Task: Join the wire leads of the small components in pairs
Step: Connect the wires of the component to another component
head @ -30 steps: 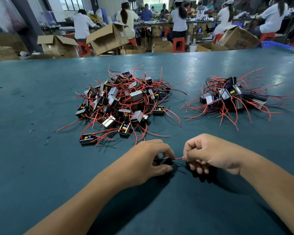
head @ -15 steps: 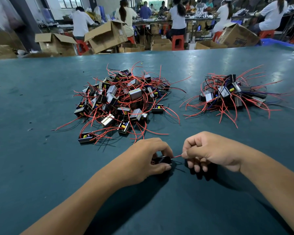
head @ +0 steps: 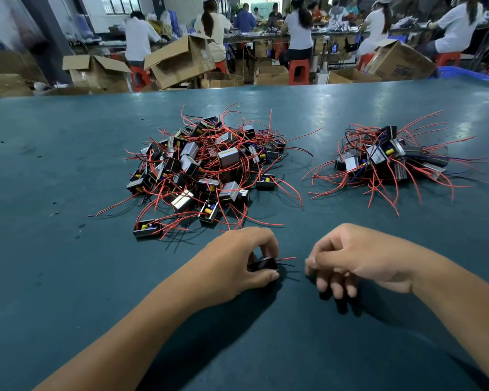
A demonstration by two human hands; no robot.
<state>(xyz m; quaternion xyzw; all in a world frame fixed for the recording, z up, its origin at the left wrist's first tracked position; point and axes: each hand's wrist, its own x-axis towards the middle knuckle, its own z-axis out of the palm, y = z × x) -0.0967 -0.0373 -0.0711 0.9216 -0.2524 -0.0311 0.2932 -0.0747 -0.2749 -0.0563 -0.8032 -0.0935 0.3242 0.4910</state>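
Now left hand grips component; right hand beside, curled, empty.

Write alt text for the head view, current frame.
The left hand grips a small black component on a teal table, its short red and black leads pointing at the right hand, whose curled fingers sit just clear of them. Behind lie a large pile and a smaller pile of components with red wires.
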